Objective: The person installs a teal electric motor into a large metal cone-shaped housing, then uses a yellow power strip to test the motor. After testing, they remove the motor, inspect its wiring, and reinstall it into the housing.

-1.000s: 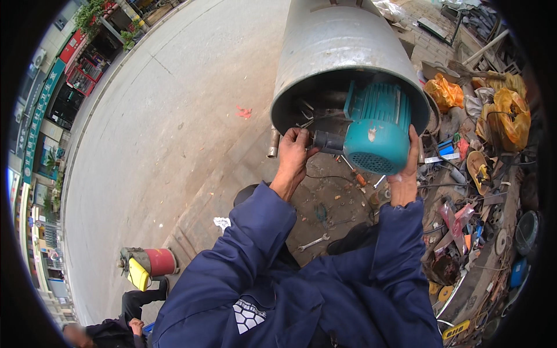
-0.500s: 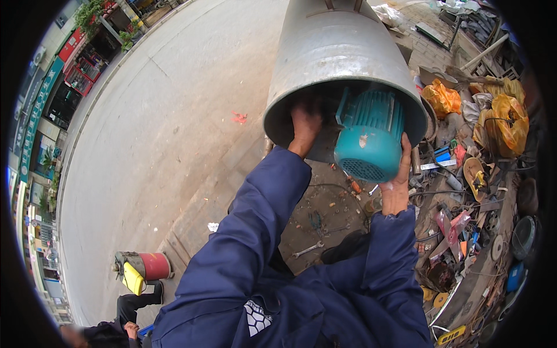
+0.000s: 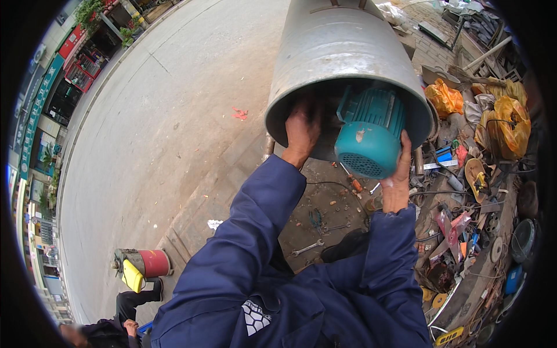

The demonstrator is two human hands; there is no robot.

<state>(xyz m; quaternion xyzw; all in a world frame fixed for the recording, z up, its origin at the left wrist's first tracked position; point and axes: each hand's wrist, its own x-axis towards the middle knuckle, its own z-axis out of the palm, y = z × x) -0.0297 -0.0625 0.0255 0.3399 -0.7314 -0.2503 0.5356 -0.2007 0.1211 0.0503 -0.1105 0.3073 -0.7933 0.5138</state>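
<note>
A grey metal cylinder (image 3: 348, 49) lies with its open mouth toward me. Inside that mouth sits a teal electric motor (image 3: 371, 139), its ribbed body deep in the opening and its vented end cover facing me. My right hand (image 3: 400, 169) is pressed to the motor's lower right side, thumb up along the edge and palm beneath, holding it. My left hand (image 3: 301, 129) reaches into the cylinder to the left of the motor. Its fingers are smeared by motion and lost in shadow, so what they touch is hidden.
Beneath the cylinder lie an open-end wrench (image 3: 308, 248), pliers (image 3: 315, 221) and an orange-handled screwdriver (image 3: 354, 184). Scrap, cables and orange plastic bags (image 3: 503, 124) crowd the right. At lower left, a seated person (image 3: 125, 319) is near a red cylindrical machine (image 3: 154, 263).
My left hand has shifted slightly left inside the cylinder. The motor's near end has risen a little, with my right hand still against it.
</note>
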